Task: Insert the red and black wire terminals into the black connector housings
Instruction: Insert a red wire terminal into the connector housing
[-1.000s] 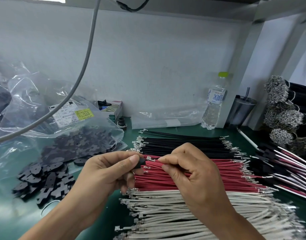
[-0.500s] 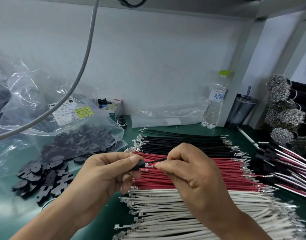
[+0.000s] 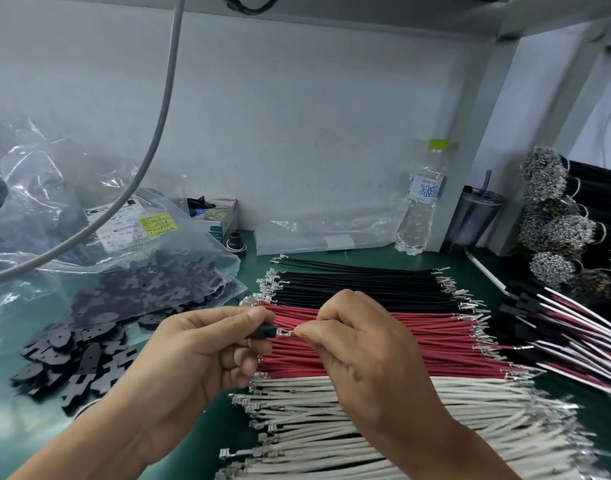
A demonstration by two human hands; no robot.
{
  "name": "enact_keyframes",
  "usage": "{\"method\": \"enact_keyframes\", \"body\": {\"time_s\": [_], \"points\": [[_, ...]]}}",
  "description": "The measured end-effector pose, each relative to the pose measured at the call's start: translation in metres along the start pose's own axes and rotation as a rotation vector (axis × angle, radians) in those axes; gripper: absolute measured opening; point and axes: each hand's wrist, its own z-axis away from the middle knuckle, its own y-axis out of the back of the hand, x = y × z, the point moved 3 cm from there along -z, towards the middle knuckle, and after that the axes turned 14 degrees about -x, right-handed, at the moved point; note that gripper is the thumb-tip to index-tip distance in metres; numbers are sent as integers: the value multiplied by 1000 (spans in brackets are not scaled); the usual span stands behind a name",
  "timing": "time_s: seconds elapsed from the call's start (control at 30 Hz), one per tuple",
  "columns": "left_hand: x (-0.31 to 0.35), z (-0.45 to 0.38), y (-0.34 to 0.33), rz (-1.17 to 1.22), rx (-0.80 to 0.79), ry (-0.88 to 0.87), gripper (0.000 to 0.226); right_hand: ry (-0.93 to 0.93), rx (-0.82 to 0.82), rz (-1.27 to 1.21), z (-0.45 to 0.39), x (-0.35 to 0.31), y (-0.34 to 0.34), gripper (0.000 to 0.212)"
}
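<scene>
The left hand [image 3: 193,355] pinches a black housing [image 3: 262,331] between thumb and fingers, its opening facing right. The right hand [image 3: 359,344] pinches a wire terminal [image 3: 286,332], lying level, tip at that opening, above the red wires [image 3: 418,341].

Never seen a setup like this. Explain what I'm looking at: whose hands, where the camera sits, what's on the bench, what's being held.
No machine here: a person works bare-handed, filmed by a camera on their head looking down. The left hand pinches a small black connector housing. The right hand pinches a wire's metal terminal at the housing's opening. On the green bench lie rows of black wires, red wires and white wires, plus loose black housings spilling from a plastic bag.
</scene>
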Motion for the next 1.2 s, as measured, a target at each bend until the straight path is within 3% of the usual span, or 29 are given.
{"method": "enact_keyframes", "body": {"time_s": [0.17, 0.33, 0.5, 0.73, 1.2], "points": [[-3, -1, -3, 16, 50, -42, 40, -16, 14, -4, -2, -5, -5, 7], [-5, 0, -6, -1, 21, -11, 42, -54, -2, -96, -2, 0, -1, 29], [-3, 2, -13, -121, 58, -54, 38, 64, -49, 155, -2, -6, -2, 9], [7, 8, -13, -704, 29, -316, 22, -112, -76, -126, 2, 13, 5, 13], [10, 7, -13, -679, -63, -305, 11, -98, -185, -231, -1, 11, 12, 10]]}}
